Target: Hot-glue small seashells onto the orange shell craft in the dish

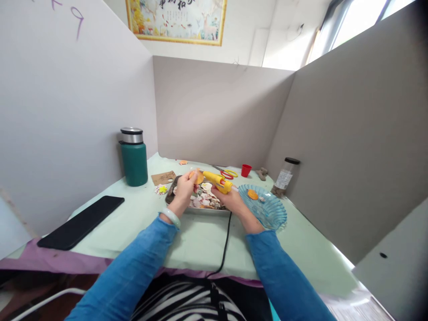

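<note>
The hands [184, 191] [228, 197] partly hide the tray [203, 211] and its shells [204, 201].

Blue sleeves, a pale bangle and black-and-white stripes.
A bright blue left sleeve [133, 272], softly creased, ends near the wrist of the left hand [183, 189], where a smooth, rounded bangle [171, 218] in milky greenish white sits by the cuff; the matching right sleeve [284, 272] leaves the right hand [229, 196] and its wrist uncovered. Across the lap shows a striped garment [187, 301] in black and white, with a narrow dark strip [220, 307] down its front, its kind unclear.
</note>
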{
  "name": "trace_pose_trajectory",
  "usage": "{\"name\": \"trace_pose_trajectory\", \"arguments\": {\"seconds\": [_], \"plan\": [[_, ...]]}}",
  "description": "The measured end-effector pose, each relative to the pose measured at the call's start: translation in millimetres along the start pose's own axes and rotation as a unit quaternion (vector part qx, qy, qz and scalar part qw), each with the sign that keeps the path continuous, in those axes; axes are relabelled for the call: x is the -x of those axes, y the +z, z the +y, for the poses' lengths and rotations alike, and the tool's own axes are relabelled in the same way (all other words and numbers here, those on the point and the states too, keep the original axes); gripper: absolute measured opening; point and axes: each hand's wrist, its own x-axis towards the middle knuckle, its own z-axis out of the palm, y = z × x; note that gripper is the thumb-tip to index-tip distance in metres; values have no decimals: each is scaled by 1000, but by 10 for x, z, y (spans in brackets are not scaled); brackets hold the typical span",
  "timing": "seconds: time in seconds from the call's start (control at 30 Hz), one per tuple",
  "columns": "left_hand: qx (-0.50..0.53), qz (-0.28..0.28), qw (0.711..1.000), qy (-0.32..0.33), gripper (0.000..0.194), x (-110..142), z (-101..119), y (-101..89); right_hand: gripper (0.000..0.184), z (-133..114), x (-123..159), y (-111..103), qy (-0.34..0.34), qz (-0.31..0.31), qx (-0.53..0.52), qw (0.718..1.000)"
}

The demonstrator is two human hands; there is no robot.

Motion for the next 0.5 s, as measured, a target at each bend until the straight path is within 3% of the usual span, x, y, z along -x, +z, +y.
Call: {"name": "trace_pose_trajectory", "arguments": {"seconds": [0.23, 0.5], "plan": [[5, 10, 1000, -5, 25, 4, 7, 13, 21, -7, 2, -2, 7, 0, -2, 1000], [6, -27, 1000, 12, 30, 28, 8, 21, 20, -7, 4, 7, 11, 4, 0, 1000]]}}
